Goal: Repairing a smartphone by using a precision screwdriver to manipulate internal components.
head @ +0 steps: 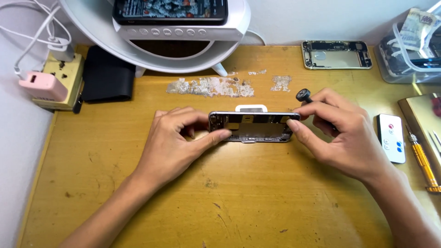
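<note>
An opened phone body, a metal frame with its insides showing, stands tilted on its long edge in the middle of the wooden desk. My left hand grips its left end between thumb and fingers. My right hand pinches its right end and also holds a small black screwdriver, whose round cap sticks up above the fingers. A small white piece lies just behind the phone body.
A second bare phone housing lies at the back right. A small white remote and a yellow-handled screwdriver lie at the right. A white stand holding a phone, a black pouch and a power strip sit behind.
</note>
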